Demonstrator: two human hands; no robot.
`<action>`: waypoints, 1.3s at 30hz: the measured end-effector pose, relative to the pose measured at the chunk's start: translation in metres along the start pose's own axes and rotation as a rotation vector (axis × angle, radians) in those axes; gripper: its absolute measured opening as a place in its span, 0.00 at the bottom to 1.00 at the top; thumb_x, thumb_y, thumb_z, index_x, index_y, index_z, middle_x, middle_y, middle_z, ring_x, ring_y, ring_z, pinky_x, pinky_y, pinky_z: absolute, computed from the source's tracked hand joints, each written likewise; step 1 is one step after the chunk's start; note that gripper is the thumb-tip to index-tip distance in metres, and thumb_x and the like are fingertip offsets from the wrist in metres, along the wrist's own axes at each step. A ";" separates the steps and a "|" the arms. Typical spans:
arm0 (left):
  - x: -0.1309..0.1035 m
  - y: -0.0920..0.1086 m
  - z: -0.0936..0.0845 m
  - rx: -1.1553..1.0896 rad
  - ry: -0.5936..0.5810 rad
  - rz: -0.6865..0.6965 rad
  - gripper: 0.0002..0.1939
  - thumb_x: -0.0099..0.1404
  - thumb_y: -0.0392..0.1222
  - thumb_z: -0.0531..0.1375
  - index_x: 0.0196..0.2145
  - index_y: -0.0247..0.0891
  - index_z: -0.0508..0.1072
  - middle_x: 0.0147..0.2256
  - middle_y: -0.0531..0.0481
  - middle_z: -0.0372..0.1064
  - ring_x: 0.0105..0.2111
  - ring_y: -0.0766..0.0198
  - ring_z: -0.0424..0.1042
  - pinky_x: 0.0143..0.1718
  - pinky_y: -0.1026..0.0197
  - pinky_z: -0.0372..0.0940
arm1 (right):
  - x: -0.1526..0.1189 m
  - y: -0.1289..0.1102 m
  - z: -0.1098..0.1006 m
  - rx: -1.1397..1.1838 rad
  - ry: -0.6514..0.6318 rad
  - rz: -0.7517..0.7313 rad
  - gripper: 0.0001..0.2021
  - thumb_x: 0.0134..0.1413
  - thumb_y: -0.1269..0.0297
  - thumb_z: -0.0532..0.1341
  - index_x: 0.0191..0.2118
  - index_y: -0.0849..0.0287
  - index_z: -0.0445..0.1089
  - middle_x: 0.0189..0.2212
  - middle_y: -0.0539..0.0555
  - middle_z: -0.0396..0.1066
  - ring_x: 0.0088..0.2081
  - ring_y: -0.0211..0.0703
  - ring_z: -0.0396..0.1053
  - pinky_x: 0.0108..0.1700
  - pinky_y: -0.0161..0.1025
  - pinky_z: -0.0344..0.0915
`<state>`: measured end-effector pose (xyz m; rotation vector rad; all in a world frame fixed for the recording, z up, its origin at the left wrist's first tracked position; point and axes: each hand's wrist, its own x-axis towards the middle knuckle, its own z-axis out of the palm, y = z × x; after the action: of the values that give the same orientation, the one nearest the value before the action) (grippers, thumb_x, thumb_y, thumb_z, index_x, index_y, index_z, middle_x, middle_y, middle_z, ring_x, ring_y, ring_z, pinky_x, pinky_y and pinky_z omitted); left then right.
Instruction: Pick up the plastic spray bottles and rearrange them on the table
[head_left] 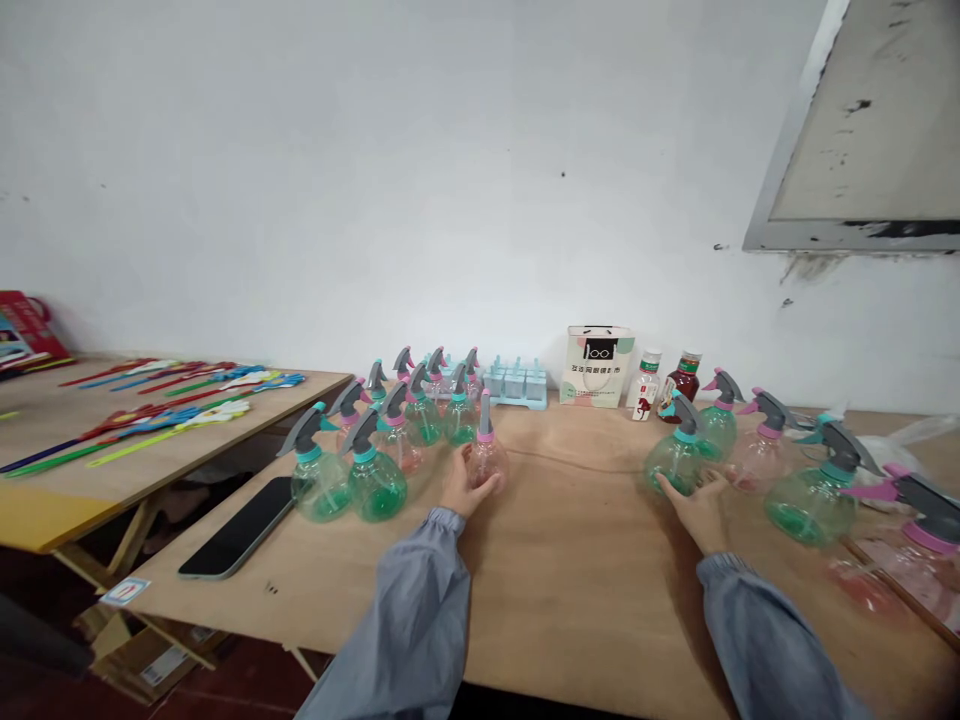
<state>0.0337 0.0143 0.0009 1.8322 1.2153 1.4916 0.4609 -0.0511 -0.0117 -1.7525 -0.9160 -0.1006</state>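
Observation:
A clear pink spray bottle [489, 462] with a grey and pink nozzle stands upright near the table's middle, and my left hand [469, 484] is closed around its left side. To the right, my right hand [697, 502] has its thumb and fingers on a green spray bottle [670, 458] with a blue collar. Several green and pink spray bottles are grouped left of my left hand, the nearest being a green one [377, 486]. More stand beyond my right hand, including a large green bottle [810, 500] and a pink one [930, 560] at the edge of view.
A black phone [238, 530] lies at the table's left. Along the wall are a light blue mould [516, 383], a paper bag [595, 368] and two drink bottles, one dark red [681, 384]. Another table [142, 460] at the left holds colourful sticks with hand shapes.

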 end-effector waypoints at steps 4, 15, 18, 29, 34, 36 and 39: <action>-0.001 0.000 0.001 0.018 0.022 0.004 0.39 0.50 0.48 0.69 0.55 0.40 0.56 0.54 0.38 0.63 0.58 0.46 0.65 0.61 0.39 0.58 | 0.034 -0.014 0.025 -0.061 -0.001 0.117 0.51 0.38 0.31 0.60 0.58 0.70 0.57 0.54 0.79 0.65 0.56 0.71 0.65 0.54 0.60 0.61; -0.005 0.004 0.004 -0.036 -0.072 0.042 0.40 0.52 0.47 0.69 0.57 0.38 0.55 0.56 0.36 0.62 0.60 0.46 0.63 0.63 0.40 0.56 | 0.063 -0.024 0.051 -0.129 0.081 0.142 0.45 0.47 0.39 0.61 0.61 0.72 0.58 0.56 0.79 0.63 0.58 0.74 0.62 0.56 0.65 0.56; -0.004 0.003 0.004 -0.041 -0.096 0.047 0.40 0.53 0.47 0.69 0.57 0.38 0.54 0.57 0.35 0.61 0.60 0.46 0.63 0.63 0.40 0.56 | 0.060 -0.027 0.048 -0.032 0.071 0.133 0.47 0.45 0.37 0.62 0.61 0.73 0.57 0.57 0.81 0.61 0.59 0.76 0.59 0.58 0.67 0.52; -0.035 0.058 0.051 0.239 -0.126 -0.052 0.42 0.49 0.53 0.70 0.57 0.39 0.59 0.56 0.37 0.66 0.57 0.42 0.66 0.58 0.36 0.56 | -0.046 -0.096 0.043 0.455 -0.376 -0.312 0.31 0.51 0.42 0.60 0.57 0.54 0.62 0.55 0.60 0.67 0.57 0.53 0.64 0.60 0.53 0.59; -0.055 0.072 0.070 0.224 -0.328 0.125 0.47 0.47 0.60 0.70 0.59 0.40 0.58 0.56 0.37 0.66 0.56 0.43 0.66 0.55 0.41 0.59 | -0.097 -0.151 0.031 0.654 -0.730 -0.411 0.41 0.46 0.50 0.69 0.64 0.52 0.53 0.60 0.60 0.61 0.60 0.52 0.62 0.61 0.52 0.60; -0.054 0.066 0.069 0.204 -0.350 0.215 0.44 0.50 0.60 0.69 0.58 0.41 0.60 0.55 0.37 0.67 0.55 0.44 0.67 0.54 0.41 0.60 | -0.102 -0.159 0.027 0.698 -0.722 -0.353 0.38 0.49 0.52 0.67 0.63 0.51 0.53 0.57 0.59 0.64 0.52 0.48 0.68 0.55 0.48 0.67; -0.031 0.052 0.055 0.195 -0.073 0.269 0.30 0.60 0.56 0.62 0.56 0.42 0.62 0.54 0.39 0.67 0.55 0.47 0.67 0.56 0.41 0.59 | -0.096 -0.159 0.021 0.715 -0.721 -0.345 0.27 0.52 0.55 0.65 0.58 0.50 0.60 0.48 0.55 0.69 0.37 0.40 0.70 0.43 0.41 0.71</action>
<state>0.1020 -0.0283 0.0109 2.2347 1.1495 1.4710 0.2876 -0.0683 0.0574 -0.9338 -1.5337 0.6046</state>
